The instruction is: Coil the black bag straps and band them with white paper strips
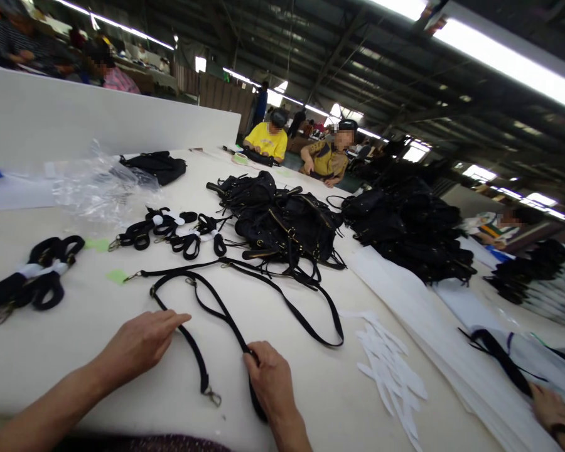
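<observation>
A worker's strap [236, 333] lies in a bent loop at the near edge of a pale counter [136, 383], mid-handling, w/ its metal clasp [212, 396] resting on the top betw. the two hands. The R hand [274, 376] closes around the strap's right run, fingers curled, thumb alongside. The L hand [148, 339] hovers or rests over the other run, palm down, fingers straight & together; can't tell if it pinches the band. The step looks like laying out or straightening, approx. midway; the next move, by judgement, calls for a firm L grip & slack kept untwisted, clear of the second strap [311, 336] just beyond.

Farther back: black bags [287, 220] in a heap, bundled straps [49, 251], green tags [117, 276], clear plastic [98, 194]. To the R, white strips [390, 370] scatter beside long white sheets [414, 307]; another person's hand [553, 405] shows at the frame's edge. Across the counter, a person in yellow [266, 139] & a person in a patterned top [327, 158] sit at work, w/ strip lights [513, 56] etc. under a dark metal roof [311, 37].
</observation>
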Available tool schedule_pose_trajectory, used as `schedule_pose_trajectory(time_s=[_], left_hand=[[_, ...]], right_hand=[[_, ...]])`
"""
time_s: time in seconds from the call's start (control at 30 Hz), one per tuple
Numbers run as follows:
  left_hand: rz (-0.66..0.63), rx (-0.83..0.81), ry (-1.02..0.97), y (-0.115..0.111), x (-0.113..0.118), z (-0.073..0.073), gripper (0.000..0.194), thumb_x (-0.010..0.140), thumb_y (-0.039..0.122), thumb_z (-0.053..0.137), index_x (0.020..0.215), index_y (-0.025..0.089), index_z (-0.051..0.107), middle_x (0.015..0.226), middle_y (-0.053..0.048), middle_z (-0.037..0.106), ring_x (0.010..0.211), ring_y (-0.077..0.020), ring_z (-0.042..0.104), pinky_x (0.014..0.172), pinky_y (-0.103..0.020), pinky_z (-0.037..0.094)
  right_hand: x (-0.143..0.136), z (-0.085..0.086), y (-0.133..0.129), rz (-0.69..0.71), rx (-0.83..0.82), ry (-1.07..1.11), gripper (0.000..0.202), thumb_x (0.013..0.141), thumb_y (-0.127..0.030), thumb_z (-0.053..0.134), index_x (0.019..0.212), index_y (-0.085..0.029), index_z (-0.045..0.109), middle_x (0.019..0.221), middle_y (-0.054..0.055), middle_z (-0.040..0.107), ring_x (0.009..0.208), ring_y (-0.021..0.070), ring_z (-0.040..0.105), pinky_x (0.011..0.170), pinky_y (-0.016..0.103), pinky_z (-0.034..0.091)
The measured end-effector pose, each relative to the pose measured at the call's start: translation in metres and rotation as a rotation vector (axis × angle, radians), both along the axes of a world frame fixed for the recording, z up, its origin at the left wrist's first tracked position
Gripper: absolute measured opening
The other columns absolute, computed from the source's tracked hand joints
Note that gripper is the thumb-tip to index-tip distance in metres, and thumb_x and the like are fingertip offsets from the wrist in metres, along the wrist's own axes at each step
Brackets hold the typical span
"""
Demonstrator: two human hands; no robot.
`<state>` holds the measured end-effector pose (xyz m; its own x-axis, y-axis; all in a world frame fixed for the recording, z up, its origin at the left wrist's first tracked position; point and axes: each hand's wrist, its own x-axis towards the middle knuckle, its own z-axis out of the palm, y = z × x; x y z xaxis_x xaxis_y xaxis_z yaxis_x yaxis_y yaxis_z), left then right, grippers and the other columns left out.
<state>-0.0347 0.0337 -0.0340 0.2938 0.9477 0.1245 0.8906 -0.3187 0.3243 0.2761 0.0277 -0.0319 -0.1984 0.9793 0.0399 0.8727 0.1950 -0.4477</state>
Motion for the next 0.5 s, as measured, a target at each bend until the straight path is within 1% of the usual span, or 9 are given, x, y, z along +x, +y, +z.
schedule_pose_trajectory(time_s=[0.07,0.13,0.2,0.27,0.33,0.4,0.5], left_hand=[[-0.075,0.132,0.027,-0.003,-0.004,-0.004,0.044,0.091,0.016,0.044,0.13,0.031,0.058,0.129,-0.006,0.064,0.115,-0.0262,0.061,0.095,-0.041,0.049],[-0.205,0.196,0.027,-0.004,-0.001,-0.008,0.044,0.091,0.014,0.047,0.13,0.033,0.057,0.136,-0.004,0.06,0.125,-0.0247,0.055,0.106,-0.042,0.04],[-0.329,0.189,0.034,-0.003,0.009,-0.01,0.041,0.092,0.012,0.047,0.124,0.033,0.059,0.138,-0.001,0.059,0.131,-0.0226,0.05,0.112,-0.043,0.032],[-0.405,0.145,0.027,0.001,0.023,-0.01,0.034,0.093,0.009,0.044,0.112,0.03,0.063,0.134,0.001,0.063,0.131,-0.0199,0.05,0.114,-0.043,0.028],[-0.45,0.108,-0.004,0.004,0.038,-0.007,0.031,0.094,0.007,0.04,0.101,0.026,0.063,0.131,0.001,0.064,0.131,-0.018,0.05,0.114,-0.042,0.028],[-0.49,0.094,-0.047,0.007,0.054,-0.003,0.026,0.094,0.009,0.042,0.096,0.025,0.063,0.135,0.0,0.061,0.131,-0.0182,0.049,0.112,-0.042,0.03],[-0.535,0.096,-0.11,0.01,0.077,-0.002,0.016,0.092,0.016,0.049,0.091,0.024,0.063,0.145,-0.002,0.053,0.135,-0.0227,0.044,0.111,-0.045,0.032]], right_hand=[[0.0,0.0,0.0,0.001,-0.024,0.011,0.016,0.088,-0.021,0.053,0.095,-0.024,0.067,0.09,0.002,0.07,0.084,0.0185,0.066,0.078,0.028,0.048],[-0.002,0.001,0.0,0.007,-0.042,0.044,0.016,0.088,-0.021,0.054,0.095,-0.025,0.068,0.091,0.002,0.07,0.086,0.0183,0.066,0.08,0.028,0.048],[-0.004,0.002,-0.001,0.019,-0.061,0.098,0.017,0.087,-0.02,0.056,0.096,-0.025,0.07,0.093,0.001,0.071,0.088,0.018,0.065,0.082,0.028,0.048],[-0.005,0.005,0.0,0.029,-0.087,0.162,0.019,0.086,-0.02,0.057,0.097,-0.026,0.071,0.095,0.001,0.072,0.09,0.0176,0.065,0.084,0.028,0.048],[-0.003,0.009,0.002,0.034,-0.121,0.237,0.021,0.085,-0.019,0.057,0.098,-0.026,0.072,0.097,0.0,0.073,0.092,0.017,0.065,0.085,0.028,0.048],[0.0,0.011,0.005,0.04,-0.176,0.323,0.022,0.083,-0.018,0.057,0.096,-0.027,0.073,0.097,-0.002,0.073,0.091,0.0159,0.066,0.084,0.026,0.048],[0.002,0.012,0.01,0.021,-0.277,0.407,0.026,0.078,-0.017,0.062,0.098,-0.027,0.074,0.085,-0.004,0.073,0.079,0.0141,0.065,0.075,0.024,0.048]])
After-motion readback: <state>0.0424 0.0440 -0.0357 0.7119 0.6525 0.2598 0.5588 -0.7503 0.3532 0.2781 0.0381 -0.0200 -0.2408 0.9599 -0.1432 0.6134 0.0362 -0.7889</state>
